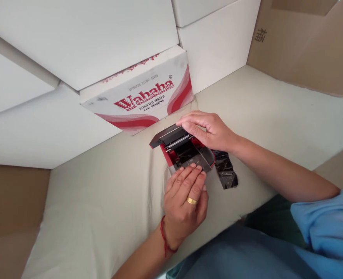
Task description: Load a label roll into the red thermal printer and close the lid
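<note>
A small red and black portable printer (189,154) lies on the cloth-covered surface. Its dark lid (167,133) is raised, showing a metal roller (178,143) and a dark hollow inside. The fingers of my left hand (186,197) press on the printer's grey near edge, and the thumb is folded in at the side. My right hand (208,130) holds the right end of the lid between thumb and fingers. A crinkled strip of shiny black plastic (226,169) lies just right of the printer, partly under my right wrist.
A white and red Wahaha water carton (148,99) stands behind the printer. Large white boxes (101,35) are stacked around and above it. Brown cardboard stands at the right (305,46) and left (11,217). The pale cloth (107,197) has creases.
</note>
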The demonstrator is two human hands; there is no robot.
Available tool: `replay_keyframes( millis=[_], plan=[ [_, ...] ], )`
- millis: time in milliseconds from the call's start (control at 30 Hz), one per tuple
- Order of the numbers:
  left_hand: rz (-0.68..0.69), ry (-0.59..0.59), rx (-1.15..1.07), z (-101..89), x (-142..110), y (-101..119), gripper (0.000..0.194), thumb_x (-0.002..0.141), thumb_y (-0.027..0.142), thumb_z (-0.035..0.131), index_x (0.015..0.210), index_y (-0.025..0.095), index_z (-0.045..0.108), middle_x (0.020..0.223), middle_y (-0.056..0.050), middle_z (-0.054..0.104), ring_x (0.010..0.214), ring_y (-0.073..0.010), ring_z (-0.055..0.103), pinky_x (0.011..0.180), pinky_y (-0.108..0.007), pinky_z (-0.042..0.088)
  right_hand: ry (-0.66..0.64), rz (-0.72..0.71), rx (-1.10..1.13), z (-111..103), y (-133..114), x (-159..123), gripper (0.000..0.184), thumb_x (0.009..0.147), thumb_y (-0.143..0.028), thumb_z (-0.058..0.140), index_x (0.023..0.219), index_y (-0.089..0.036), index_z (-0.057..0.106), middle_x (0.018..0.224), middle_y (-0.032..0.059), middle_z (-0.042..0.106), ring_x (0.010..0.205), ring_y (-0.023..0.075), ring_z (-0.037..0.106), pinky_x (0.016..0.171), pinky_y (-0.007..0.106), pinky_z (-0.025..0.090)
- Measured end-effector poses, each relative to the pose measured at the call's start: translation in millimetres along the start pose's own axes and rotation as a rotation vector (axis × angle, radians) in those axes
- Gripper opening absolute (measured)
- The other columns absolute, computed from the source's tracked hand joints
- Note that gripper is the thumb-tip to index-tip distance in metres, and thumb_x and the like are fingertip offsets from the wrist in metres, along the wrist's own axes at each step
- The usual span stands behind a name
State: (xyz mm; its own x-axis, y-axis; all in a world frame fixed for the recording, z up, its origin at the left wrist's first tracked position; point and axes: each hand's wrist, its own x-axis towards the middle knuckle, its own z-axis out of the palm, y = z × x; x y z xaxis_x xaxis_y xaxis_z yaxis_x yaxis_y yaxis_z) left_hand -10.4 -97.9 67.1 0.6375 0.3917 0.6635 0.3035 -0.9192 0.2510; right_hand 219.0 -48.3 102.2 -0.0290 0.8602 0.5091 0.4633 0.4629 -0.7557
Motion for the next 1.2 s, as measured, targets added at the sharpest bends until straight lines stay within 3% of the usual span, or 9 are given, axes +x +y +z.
replay_keyframes(
  millis=[200,400,567,667,800,900,1033,1200],
  plan=[
    [0.042,0.006,0.007,-0.7,-1,-1,0.050,0.093,0.004,0.065,0.140,0.019,0.068,0.125,-0.013,0.085,0.124,-0.0285,0.081,0.108,-0.046,0.064,-0.045,-0.023,0.000,-5,1,-16,0.047,0.115,-0.054,0.047,0.115,-0.025,0.084,0.128,0.0041,0.085,0.139,0.0215,0.072,0.124,0.038,0.051],
    [0.058,-0.004,-0.019,4.2,-6,-5,0.058,0.093,0.004,0.066,0.149,0.020,0.063,0.129,-0.013,0.084,0.129,-0.0278,0.079,0.113,-0.046,0.062,-0.163,-0.018,-0.165,-9,2,-44,0.043,0.117,-0.038,0.043,0.124,-0.027,0.083,0.138,0.0040,0.082,0.147,0.0216,0.068,0.138,0.051,0.035],
    [0.061,0.011,-0.128,-9.3,-5,-13,0.050,0.100,0.012,0.062,0.149,0.016,0.062,0.131,-0.016,0.083,0.135,-0.0272,0.075,0.117,-0.047,0.059,-0.122,-0.049,-0.229,-1,4,-56,0.042,0.117,-0.033,0.042,0.127,-0.026,0.082,0.140,0.0045,0.081,0.145,0.0208,0.069,0.135,0.050,0.040],
    [-0.096,0.132,-0.190,-20.1,-2,-27,0.042,0.108,0.022,0.055,0.148,0.023,0.067,0.136,-0.012,0.080,0.141,-0.0282,0.070,0.122,-0.052,0.054,-0.070,-0.060,-0.199,5,7,-59,0.044,0.118,-0.034,0.041,0.130,-0.023,0.082,0.143,0.0076,0.079,0.145,0.0216,0.069,0.130,0.050,0.048],
    [-0.625,0.439,-0.543,-15.3,6,-62,0.031,0.107,0.032,0.062,0.135,0.034,0.075,0.149,-0.004,0.072,0.152,-0.0264,0.059,0.132,-0.049,0.042,-0.023,-0.120,-0.119,10,14,-63,0.042,0.117,-0.034,0.043,0.132,-0.021,0.080,0.143,0.0097,0.079,0.146,0.0225,0.068,0.127,0.048,0.051],
    [-0.917,0.253,-0.988,-3.6,14,-91,0.048,0.090,0.039,0.084,0.137,0.037,0.074,0.163,-0.002,0.062,0.162,-0.0310,0.047,0.136,-0.050,0.037,-0.029,-0.145,-0.104,12,18,-66,0.038,0.116,-0.034,0.047,0.135,-0.022,0.078,0.146,0.0103,0.078,0.148,0.0238,0.066,0.128,0.051,0.050],
    [-0.985,0.106,-1.248,5.1,17,-107,0.071,0.077,0.038,0.093,0.145,0.043,0.070,0.163,0.001,0.062,0.165,-0.0342,0.043,0.139,-0.055,0.034,-0.010,-0.192,-0.095,11,17,-73,0.036,0.114,-0.033,0.051,0.134,-0.019,0.077,0.146,0.0129,0.078,0.147,0.0257,0.065,0.129,0.053,0.047],
    [-0.874,0.085,-1.342,10.4,4,-91,0.105,0.074,0.039,0.096,0.164,0.056,0.046,0.178,0.005,0.045,0.169,-0.0355,0.037,0.138,-0.056,0.037,0.013,-0.278,-0.092,10,10,-79,0.036,0.113,-0.038,0.053,0.122,-0.018,0.081,0.141,0.0145,0.079,0.140,0.0289,0.067,0.125,0.056,0.048]
  ],
)
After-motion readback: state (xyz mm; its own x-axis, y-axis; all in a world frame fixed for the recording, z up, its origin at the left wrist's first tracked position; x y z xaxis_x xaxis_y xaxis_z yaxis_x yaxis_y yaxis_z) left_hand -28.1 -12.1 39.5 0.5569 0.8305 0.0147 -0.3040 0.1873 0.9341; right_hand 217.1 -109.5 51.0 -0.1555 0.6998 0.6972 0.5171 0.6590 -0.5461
